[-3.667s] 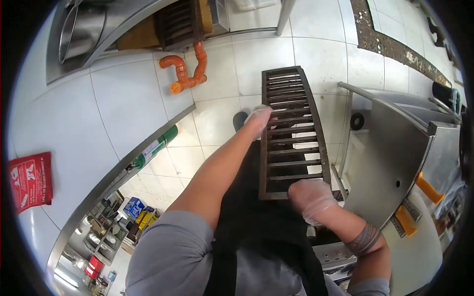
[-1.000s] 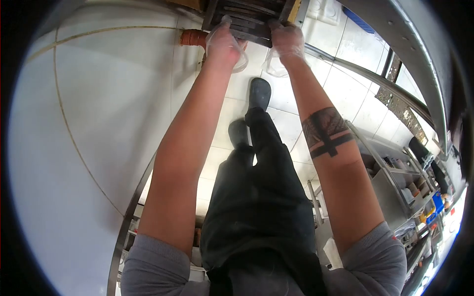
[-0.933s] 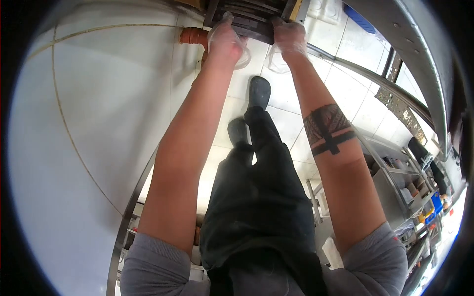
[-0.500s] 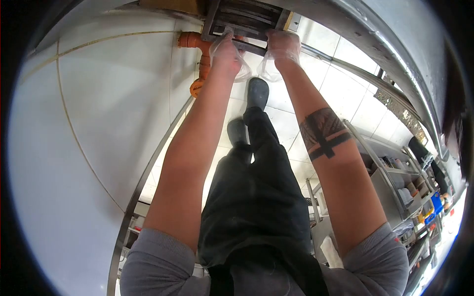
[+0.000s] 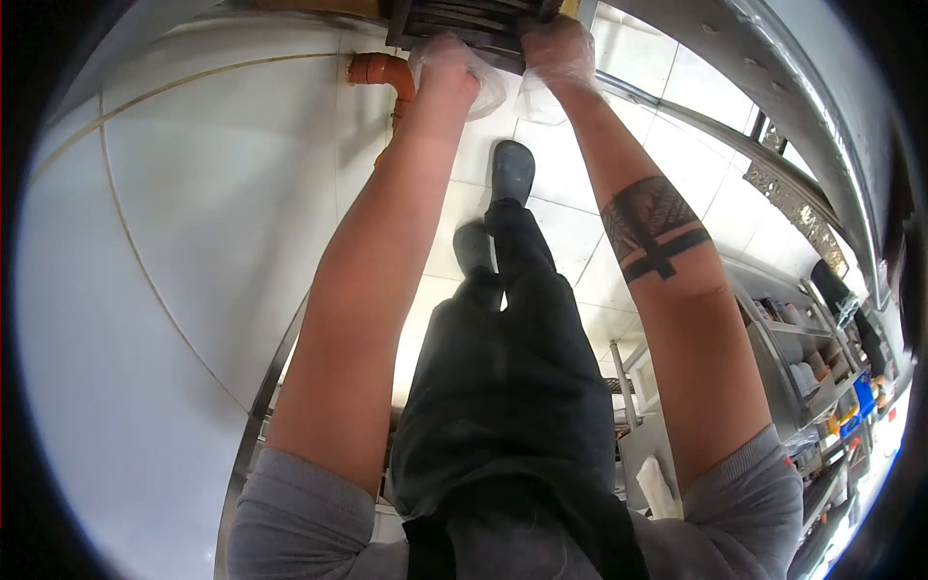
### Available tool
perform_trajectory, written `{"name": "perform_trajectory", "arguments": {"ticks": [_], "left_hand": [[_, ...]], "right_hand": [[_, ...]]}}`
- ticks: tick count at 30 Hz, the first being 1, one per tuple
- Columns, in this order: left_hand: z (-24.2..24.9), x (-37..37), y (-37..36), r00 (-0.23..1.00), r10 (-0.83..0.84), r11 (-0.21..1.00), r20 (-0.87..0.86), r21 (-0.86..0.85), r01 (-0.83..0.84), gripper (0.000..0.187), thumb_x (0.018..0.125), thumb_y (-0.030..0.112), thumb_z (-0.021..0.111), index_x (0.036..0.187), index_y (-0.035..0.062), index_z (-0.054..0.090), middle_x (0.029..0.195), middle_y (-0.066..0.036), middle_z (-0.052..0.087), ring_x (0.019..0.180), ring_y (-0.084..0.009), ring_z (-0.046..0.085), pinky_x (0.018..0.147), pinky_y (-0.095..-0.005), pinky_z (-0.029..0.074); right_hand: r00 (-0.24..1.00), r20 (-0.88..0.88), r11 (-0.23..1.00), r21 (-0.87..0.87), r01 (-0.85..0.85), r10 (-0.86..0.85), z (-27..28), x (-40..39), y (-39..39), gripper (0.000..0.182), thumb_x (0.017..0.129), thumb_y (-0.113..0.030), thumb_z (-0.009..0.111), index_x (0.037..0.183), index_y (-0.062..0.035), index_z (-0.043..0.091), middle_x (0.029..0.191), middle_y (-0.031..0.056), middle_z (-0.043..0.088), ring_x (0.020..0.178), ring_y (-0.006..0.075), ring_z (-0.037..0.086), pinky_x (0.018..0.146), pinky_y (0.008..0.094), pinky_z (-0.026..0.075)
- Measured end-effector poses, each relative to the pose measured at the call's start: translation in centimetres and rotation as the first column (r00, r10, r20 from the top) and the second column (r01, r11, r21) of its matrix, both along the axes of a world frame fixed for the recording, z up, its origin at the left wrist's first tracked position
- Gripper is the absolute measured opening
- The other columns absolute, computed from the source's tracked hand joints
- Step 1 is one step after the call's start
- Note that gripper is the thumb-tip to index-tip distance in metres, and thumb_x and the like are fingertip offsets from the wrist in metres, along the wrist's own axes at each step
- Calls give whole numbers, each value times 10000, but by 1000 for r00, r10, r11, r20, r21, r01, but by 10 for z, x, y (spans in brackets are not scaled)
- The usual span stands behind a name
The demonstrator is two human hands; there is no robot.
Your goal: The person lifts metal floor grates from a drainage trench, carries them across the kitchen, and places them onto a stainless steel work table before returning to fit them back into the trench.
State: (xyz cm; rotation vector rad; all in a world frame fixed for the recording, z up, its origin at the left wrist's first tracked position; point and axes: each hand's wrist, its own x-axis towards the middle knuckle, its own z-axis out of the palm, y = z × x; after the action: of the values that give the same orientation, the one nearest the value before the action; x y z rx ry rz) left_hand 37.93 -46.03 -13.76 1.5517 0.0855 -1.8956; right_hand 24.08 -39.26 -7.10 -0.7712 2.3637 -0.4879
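Note:
A dark, slatted metal frame (image 5: 466,19) is at the top of the head view, partly cut off by the picture's edge. My left hand (image 5: 447,70), in a loose clear plastic glove, is closed at the frame's near left side. On its right side my right hand (image 5: 558,50), gloved the same way, has its fingers wrapped around the edge. Both arms are stretched out straight. The fingertips of both hands are largely hidden behind the frame and the crinkled plastic.
An orange pipe (image 5: 385,72) runs along the white tiled wall (image 5: 222,164) at left. A curved steel edge (image 5: 802,106) and a metal rail (image 5: 677,111) lie to the right. My dark shoes (image 5: 511,172) stand on the tiled floor. Loaded shelves (image 5: 797,329) are at lower right.
The slatted frame and both hands have shifted toward the top of the view, so less of the frame shows. Both hands keep their hold.

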Motion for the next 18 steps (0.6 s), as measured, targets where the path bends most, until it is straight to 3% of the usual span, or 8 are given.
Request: {"name": "perform_trajectory", "arguments": {"ticks": [2,4,5,10,13,15,16,18], "left_hand": [[34,0,10,969,-188,972,158,-112,207,437,999,251,567,1346,-11,521,1320,-150,623,1212,-331,598,1015,-499,519],[37,18,27,963,-231,963,140,-111,247,470,1002,285,579,1345,-27,506,1327,-171,609,1227,-337,592,1031,-488,512],[39,26,31,958,-263,953,111,-127,276,506,1004,320,592,1343,-42,490,1333,-193,596,1243,-344,585,1047,-477,505],[38,65,77,836,-536,815,114,-187,548,738,988,521,636,1353,-83,419,1245,-257,574,1203,-366,607,1041,-463,518],[60,99,147,737,-660,739,144,-53,672,731,968,549,651,1310,-72,469,1154,-202,605,1104,-334,650,987,-465,547],[19,149,195,612,-789,614,46,66,787,723,953,551,673,1293,-65,509,1137,-196,636,1056,-317,677,953,-444,568],[37,157,217,500,-855,515,141,104,851,709,952,538,680,1278,-72,524,1141,-207,656,995,-301,700,895,-411,595],[38,192,255,203,-955,229,219,102,968,569,956,508,689,1150,-18,593,1068,-163,682,879,-253,710,791,-350,603]], "right_hand": [[999,-25,999,24,-23,24,-5,-4,1,531,901,-470,589,1087,6,735,1051,283,719,1065,445,673,957,466,517],[931,147,911,-304,-280,335,-14,-14,7,325,926,-188,697,1193,-3,675,1181,182,723,1152,254,680,1024,366,533],[956,105,961,-72,-266,273,6,-18,16,555,951,-478,577,1184,12,687,1060,251,731,1075,413,677,977,462,505],[980,66,965,-175,197,-188,-22,29,112,651,994,-577,510,1175,36,634,1179,338,643,1178,484,594,1007,529,466],[930,276,970,89,227,-242,-33,77,212,629,987,-565,460,1133,19,645,1214,344,613,1215,468,557,1053,523,417],[868,394,943,255,213,-302,-23,111,286,636,995,-557,393,1218,-37,683,1289,257,638,1245,418,570,1067,502,409],[858,440,929,355,104,-264,0,122,314,583,1014,-483,456,1317,-5,599,1259,258,656,1229,407,579,1055,474,434],[930,330,927,374,27,-160,-53,171,410,607,1055,-491,331,1215,-13,668,1267,245,656,1232,406,586,1077,487,425]]}}
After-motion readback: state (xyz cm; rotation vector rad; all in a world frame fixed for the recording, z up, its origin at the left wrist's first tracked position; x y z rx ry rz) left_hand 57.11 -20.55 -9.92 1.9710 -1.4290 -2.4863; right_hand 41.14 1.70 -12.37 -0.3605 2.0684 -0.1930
